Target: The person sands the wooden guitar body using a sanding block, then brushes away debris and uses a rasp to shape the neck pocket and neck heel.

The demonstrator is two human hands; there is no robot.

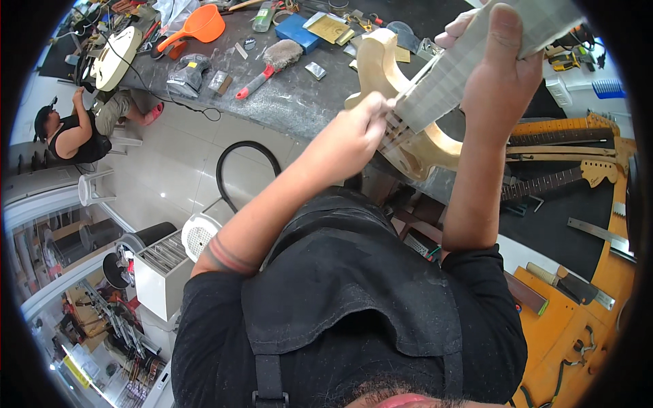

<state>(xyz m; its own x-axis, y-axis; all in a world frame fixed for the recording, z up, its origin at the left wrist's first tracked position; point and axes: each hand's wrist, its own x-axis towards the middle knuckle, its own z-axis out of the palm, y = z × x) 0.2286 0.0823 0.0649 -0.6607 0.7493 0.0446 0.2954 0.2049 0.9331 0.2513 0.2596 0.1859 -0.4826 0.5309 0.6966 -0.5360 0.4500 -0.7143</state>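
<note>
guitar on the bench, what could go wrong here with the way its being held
The unfinished guitar body overhangs the workbench edge, so it might slip off. The left hand pinches at the strings near the neck joint; fingertips could get nicked. The right hand alone grips the taped neck, which may twist.

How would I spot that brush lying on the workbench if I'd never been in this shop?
Start at the long grey workbench across the top of the view. Left of the pale unfinished guitar body that the person's hands are working on lies the brush, beside a blue box. It alone has a red handle and a fluffy grey-white head.
</note>
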